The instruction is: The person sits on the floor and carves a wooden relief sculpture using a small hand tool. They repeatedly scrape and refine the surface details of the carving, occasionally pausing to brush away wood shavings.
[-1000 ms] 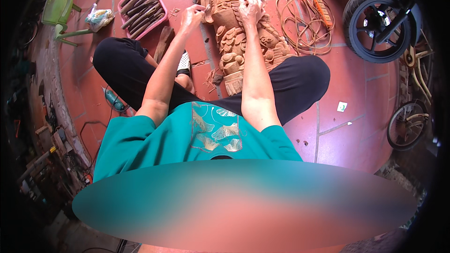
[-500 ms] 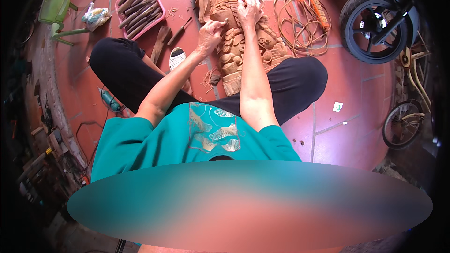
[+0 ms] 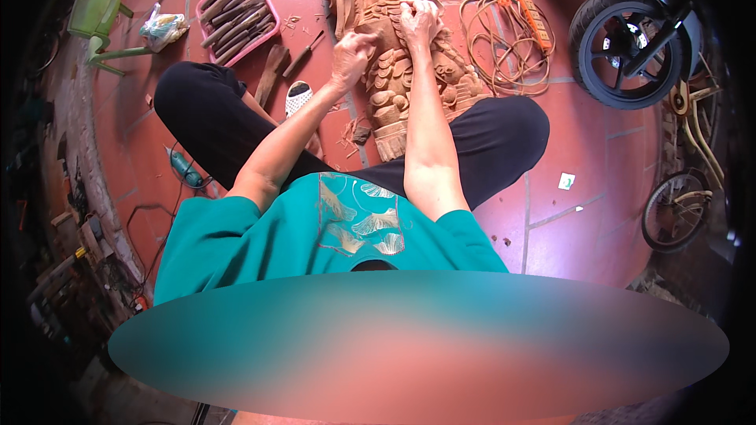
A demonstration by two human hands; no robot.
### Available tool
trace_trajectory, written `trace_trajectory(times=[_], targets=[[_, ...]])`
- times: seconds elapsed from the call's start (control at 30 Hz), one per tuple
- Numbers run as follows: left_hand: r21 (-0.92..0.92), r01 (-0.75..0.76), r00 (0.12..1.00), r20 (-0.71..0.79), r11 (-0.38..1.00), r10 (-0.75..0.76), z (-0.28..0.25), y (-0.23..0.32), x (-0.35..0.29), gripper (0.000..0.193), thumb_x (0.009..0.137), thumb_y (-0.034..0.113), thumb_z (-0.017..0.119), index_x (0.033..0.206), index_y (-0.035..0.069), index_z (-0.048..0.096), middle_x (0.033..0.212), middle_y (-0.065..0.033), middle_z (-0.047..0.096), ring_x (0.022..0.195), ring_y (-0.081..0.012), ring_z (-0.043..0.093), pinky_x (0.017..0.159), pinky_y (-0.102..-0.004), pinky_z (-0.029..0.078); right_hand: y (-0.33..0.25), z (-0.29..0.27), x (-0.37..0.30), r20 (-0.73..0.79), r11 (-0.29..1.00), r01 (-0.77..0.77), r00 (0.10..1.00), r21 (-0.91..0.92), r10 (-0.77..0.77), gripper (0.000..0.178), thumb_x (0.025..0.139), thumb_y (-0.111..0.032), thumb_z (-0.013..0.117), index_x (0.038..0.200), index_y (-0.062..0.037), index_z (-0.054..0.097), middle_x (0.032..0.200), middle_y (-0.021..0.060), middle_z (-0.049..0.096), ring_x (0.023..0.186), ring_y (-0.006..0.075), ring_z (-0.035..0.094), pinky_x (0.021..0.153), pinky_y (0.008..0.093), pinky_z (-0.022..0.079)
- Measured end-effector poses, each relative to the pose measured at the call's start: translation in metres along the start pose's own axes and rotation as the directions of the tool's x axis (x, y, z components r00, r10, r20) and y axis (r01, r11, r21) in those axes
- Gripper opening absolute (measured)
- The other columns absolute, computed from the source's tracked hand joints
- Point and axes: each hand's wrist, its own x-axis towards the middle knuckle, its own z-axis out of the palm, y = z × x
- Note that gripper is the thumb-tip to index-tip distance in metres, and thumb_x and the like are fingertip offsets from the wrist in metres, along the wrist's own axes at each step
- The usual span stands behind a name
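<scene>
Red floor tiles spread under the seated person, whose crossed legs framed a carved wooden statue lying on the ground. The statue's long axis ran from about 12 o'clock down to 6 o'clock, its squared base nearest the lap. The left hand rested against the carving's 9 o'clock flank, fingers curled in a loose fist; whether a tool sat inside it could not be told. The right hand lay on top of the carving, slightly further toward 12 o'clock, its fingers bent and pressing on the relief. Both hands touched the wood, the right one more central. At 10 o'clock a pink tray of chisels stood well apart, with loose chisels between it and the statue. At 2 o'clock lay coiled cable; a scooter wheel closed that side.
</scene>
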Motion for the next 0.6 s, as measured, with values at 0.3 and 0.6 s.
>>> trace_trajectory(times=[0.3,0.6], targets=[[0.205,-0.062,0.996,-0.043,0.977,0.072,0.000,-0.007,0.004,0.020,0.086,0.007,0.061,0.104,0.008,0.069,0.091,-0.0141,0.061,0.082,-0.0318,0.063,0.073,-0.0397,0.051,-0.010,-0.003,0.000,0.038,0.998,-0.022,0.999,-0.057,0.024,0.013,0.080,-0.029,0.066,0.087,-0.0211,0.075,0.095,-0.0026,0.069,0.109,0.0201,0.056,0.093,0.0441,0.038],[0.036,-0.045,0.992,-0.121,0.998,0.049,-0.004,0.000,0.017,0.020,0.083,0.005,0.064,0.101,0.009,0.073,0.086,-0.0122,0.063,0.078,-0.0270,0.064,0.072,-0.0354,0.051,0.011,0.002,0.008,0.001,0.971,0.017,1.000,0.238,-0.018,0.009,0.079,-0.016,0.065,0.084,-0.0159,0.073,0.089,0.0031,0.067,0.102,0.0227,0.058,0.090,0.0402,0.042]])
